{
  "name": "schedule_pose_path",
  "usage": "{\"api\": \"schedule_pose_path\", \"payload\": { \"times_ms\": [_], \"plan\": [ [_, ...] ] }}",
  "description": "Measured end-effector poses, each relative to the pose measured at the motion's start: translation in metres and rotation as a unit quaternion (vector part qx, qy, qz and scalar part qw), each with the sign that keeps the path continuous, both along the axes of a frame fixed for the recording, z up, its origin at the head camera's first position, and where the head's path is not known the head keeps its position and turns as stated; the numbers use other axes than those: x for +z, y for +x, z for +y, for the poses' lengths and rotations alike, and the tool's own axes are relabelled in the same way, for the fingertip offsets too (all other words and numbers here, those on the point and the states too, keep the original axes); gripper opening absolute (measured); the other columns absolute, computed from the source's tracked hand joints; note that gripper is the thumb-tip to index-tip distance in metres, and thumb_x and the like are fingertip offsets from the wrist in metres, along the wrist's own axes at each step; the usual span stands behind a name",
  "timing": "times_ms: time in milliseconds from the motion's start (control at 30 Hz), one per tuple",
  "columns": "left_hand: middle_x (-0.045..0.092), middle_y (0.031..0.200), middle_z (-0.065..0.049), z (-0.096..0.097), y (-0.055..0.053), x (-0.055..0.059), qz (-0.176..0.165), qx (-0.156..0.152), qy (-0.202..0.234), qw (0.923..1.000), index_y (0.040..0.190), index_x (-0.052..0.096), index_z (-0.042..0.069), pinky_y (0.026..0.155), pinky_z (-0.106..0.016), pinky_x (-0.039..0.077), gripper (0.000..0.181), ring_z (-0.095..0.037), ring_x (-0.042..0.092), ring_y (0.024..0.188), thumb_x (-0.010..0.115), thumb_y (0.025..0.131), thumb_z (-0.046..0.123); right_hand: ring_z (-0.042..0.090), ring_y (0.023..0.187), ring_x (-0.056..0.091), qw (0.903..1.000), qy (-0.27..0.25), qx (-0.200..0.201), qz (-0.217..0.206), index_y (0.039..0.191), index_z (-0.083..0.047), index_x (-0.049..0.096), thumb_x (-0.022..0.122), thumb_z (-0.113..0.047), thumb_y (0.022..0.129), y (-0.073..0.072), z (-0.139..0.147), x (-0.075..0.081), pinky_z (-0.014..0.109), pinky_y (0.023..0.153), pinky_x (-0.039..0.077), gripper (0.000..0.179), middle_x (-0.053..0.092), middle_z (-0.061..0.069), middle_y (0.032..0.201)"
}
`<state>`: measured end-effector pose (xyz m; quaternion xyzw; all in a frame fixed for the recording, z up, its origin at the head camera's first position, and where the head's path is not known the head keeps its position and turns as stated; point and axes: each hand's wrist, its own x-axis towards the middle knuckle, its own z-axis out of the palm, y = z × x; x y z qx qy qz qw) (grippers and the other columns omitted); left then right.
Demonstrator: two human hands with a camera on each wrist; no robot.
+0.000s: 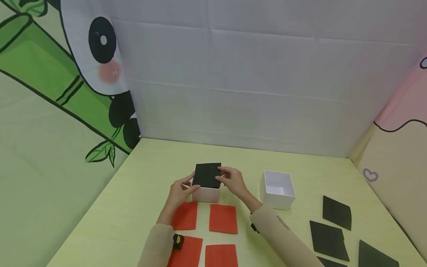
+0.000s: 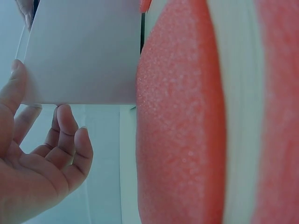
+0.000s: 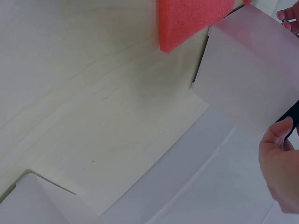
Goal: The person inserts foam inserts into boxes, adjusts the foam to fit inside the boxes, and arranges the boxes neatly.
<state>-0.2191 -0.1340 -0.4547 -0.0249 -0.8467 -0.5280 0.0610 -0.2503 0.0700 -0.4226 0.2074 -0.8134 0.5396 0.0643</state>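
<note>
A black foam sheet [image 1: 207, 175] lies over the top of a white box [image 1: 205, 195] in the middle of the table. My right hand [image 1: 233, 181] pinches the sheet's right edge between thumb and fingers; the right wrist view shows the thumb against the dark edge of the foam [image 3: 292, 116]. At the box's left side, my left hand [image 1: 178, 193] touches the rim and sheet edge with thumb and index finger extended. Its other fingers curl loosely beside the box wall [image 2: 84, 56] in the left wrist view. The inside of this box is hidden.
Several red foam squares [image 1: 223, 219] lie in front of the box. To the right stands a second white box [image 1: 277, 190], its top uncovered. Several black foam squares [image 1: 328, 240] are spread at the table's right. A white cloth backdrop [image 1: 250, 85] rises behind the table.
</note>
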Motion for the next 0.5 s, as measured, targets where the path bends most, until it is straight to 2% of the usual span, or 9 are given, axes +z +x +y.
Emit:
{"api": "schedule_pose_path", "payload": {
  "times_ms": [233, 500],
  "plan": [
    [0.055, 0.084, -0.006, 0.0008, 0.0004, 0.0014, -0.012, 0.005, -0.004, 0.9999, 0.130, 0.049, 0.016, 0.054, -0.025, 0.039, 0.057, -0.019, 0.047, 0.069, 0.070, 0.077, 0.025, 0.021, 0.066, 0.056, 0.9979, 0.058, -0.010, 0.025, 0.104, 0.009, 0.062, 0.068, 0.001, 0.075, 0.0000, -0.0009, 0.0027, 0.022, 0.054, 0.043, 0.030, 0.056, 0.008, 0.075],
    [0.055, 0.082, -0.006, 0.0007, -0.0003, 0.0000, -0.008, 0.009, -0.005, 0.9999, 0.129, 0.050, 0.015, 0.052, -0.024, 0.038, 0.057, -0.019, 0.047, 0.067, 0.070, 0.076, 0.025, 0.015, 0.063, 0.044, 0.9926, 0.116, -0.015, 0.031, 0.100, 0.007, 0.065, 0.070, -0.004, 0.075, -0.0026, -0.0010, 0.0008, 0.022, 0.052, 0.036, 0.028, 0.053, 0.011, 0.079]
  ]
}}
